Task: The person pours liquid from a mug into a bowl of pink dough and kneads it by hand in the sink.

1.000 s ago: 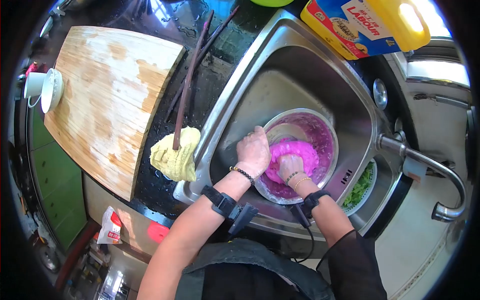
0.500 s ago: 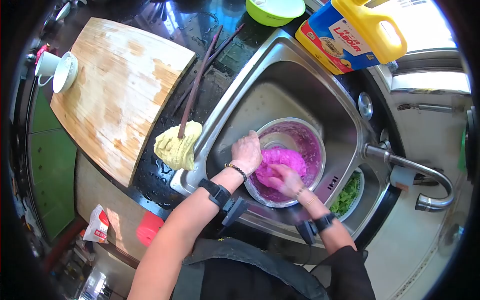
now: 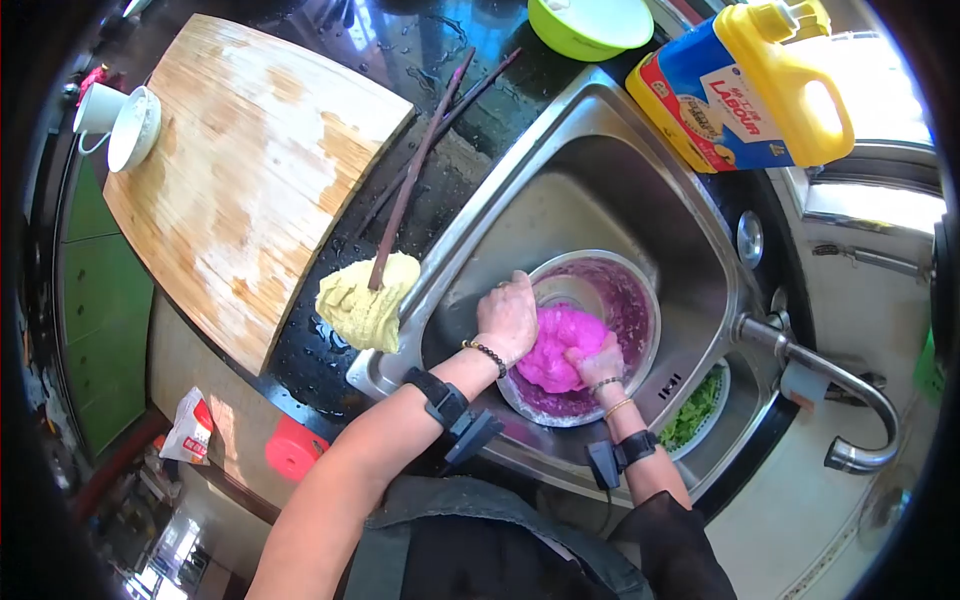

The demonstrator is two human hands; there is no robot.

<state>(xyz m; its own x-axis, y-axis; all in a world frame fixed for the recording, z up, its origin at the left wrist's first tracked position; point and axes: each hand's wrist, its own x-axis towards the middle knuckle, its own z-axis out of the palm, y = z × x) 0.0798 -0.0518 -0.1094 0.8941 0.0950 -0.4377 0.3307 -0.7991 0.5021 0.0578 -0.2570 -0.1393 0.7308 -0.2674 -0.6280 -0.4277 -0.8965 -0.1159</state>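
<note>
The right hand [image 3: 597,362] had just gone from loose, parted fingers to a curled grip on the side of the pink dough [image 3: 553,350], so the mass was now held rather than lightly touched; its buried fingertips could not be made out. The left hand [image 3: 508,318] was curled, seemingly around the rim of the metal bowl [image 3: 633,308]. That bowl sat in the sink [image 3: 590,190], its wall smeared pink, with the dough inside. A white bowl [image 3: 723,388] held chopped greens [image 3: 690,418]; a green bowl [image 3: 578,38] on the counter [image 3: 495,125] held something white [image 3: 600,14].
</note>
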